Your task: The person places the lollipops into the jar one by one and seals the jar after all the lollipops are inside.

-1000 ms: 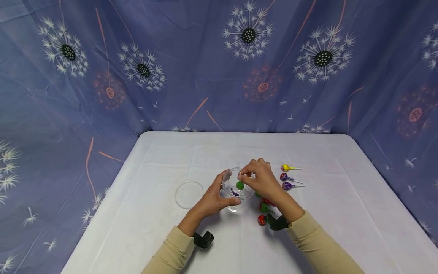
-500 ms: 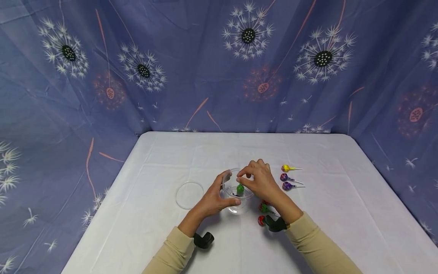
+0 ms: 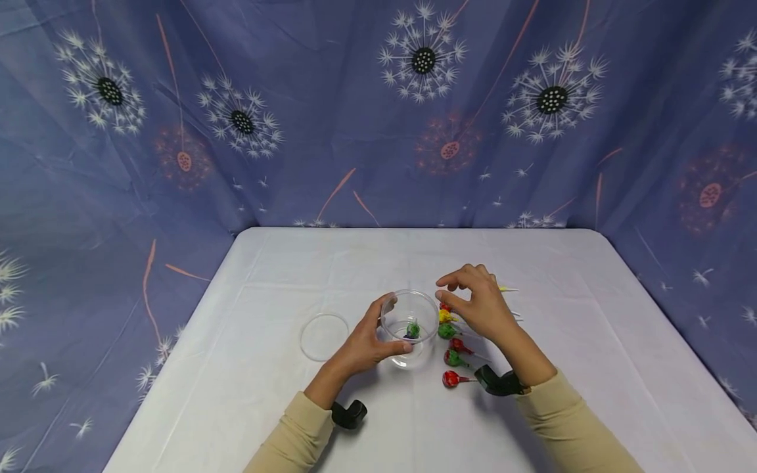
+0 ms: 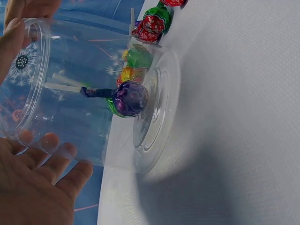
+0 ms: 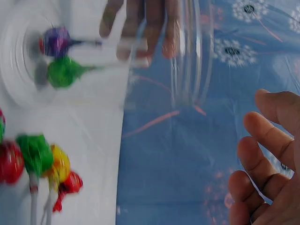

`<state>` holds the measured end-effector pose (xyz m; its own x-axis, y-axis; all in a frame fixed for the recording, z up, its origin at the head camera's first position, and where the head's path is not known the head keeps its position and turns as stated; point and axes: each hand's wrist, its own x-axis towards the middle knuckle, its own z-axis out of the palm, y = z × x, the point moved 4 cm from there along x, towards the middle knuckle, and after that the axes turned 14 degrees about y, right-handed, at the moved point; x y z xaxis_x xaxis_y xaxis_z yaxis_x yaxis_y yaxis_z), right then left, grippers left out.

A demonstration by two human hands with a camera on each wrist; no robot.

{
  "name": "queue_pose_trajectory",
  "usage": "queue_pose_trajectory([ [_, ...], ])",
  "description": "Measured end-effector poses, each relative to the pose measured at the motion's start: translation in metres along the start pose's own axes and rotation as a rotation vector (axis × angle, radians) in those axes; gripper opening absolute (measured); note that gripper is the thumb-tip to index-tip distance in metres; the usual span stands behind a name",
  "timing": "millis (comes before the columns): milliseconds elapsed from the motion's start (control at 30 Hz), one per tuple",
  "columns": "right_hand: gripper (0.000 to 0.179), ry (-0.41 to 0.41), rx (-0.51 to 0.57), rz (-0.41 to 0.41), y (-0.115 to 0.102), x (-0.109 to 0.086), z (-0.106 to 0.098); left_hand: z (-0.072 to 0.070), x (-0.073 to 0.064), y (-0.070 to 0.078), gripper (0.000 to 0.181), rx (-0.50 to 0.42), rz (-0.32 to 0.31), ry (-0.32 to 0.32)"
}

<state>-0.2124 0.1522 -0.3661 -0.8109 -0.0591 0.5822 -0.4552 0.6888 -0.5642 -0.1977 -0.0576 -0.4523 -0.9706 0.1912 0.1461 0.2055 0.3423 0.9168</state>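
Note:
My left hand (image 3: 362, 347) grips a clear plastic jar (image 3: 427, 323) on its left side, thumb in front and fingers behind. Inside the jar a green lollipop (image 5: 64, 72) and a purple lollipop (image 4: 129, 99) stand side by side, heads down on the bottom with sticks up. Right of the jar's rim, my right hand (image 3: 478, 301) hovers with fingers loosely bent and nothing between them. Below it, a row of wrapped lollipops lies beside the jar, among them a yellow one (image 3: 446, 316), a green one (image 3: 446, 330) and a red one (image 3: 451, 379).
A clear round lid (image 3: 304, 340) lies on the white table (image 3: 284, 269), left of the jar. Behind my right hand, a yellow stick (image 3: 510, 289) and white stick ends show; their heads are hidden. A blue dandelion-print cloth (image 3: 331, 131) hangs around the table.
My right hand lowered the green lollipop into the jar, let go of it and moved out to the right. My left hand keeps holding the jar in place.

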Motion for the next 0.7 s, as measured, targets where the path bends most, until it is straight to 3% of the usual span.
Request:
queue_pose_trajectory([
  [267, 0.017, 0.02, -0.013, 0.073, 0.028, -0.001, -0.022, 0.0, 0.0, 0.0, 0.096, 0.022, 0.001, 0.008],
  [700, 0.023, -0.065, -0.091, 0.218, 0.076, -0.016, -0.036, 0.0, 0.0, 0.0, 0.096, 0.011, -0.005, 0.003],
])
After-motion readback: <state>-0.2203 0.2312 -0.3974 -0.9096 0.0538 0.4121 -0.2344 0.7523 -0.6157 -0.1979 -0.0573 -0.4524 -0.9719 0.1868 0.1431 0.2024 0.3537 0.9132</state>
